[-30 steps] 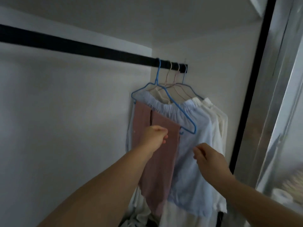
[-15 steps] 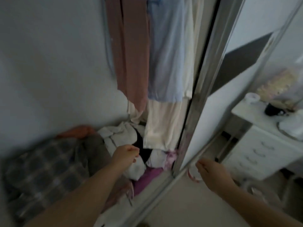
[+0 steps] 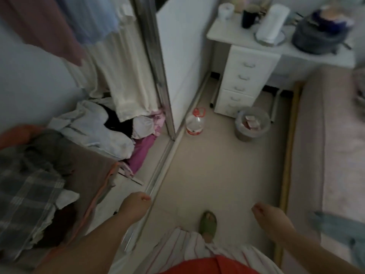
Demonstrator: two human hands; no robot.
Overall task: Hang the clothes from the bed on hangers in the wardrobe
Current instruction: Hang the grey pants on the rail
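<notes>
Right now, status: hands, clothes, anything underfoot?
Left hand and right hand loosely curled, no grip on anything. Hung clothes in wardrobe. Bottle and bin on floor ahead.

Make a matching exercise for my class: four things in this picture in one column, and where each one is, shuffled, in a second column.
Things:
1. plastic bottle
2. waste bin
3. dark mug
4. cream garment

Places:
A. hanging in the wardrobe
B. on the floor by the mirrored door's edge
C. on the white desk top
D. on the floor in front of the drawers

Pairs: 1-B, 2-D, 3-C, 4-A
</notes>
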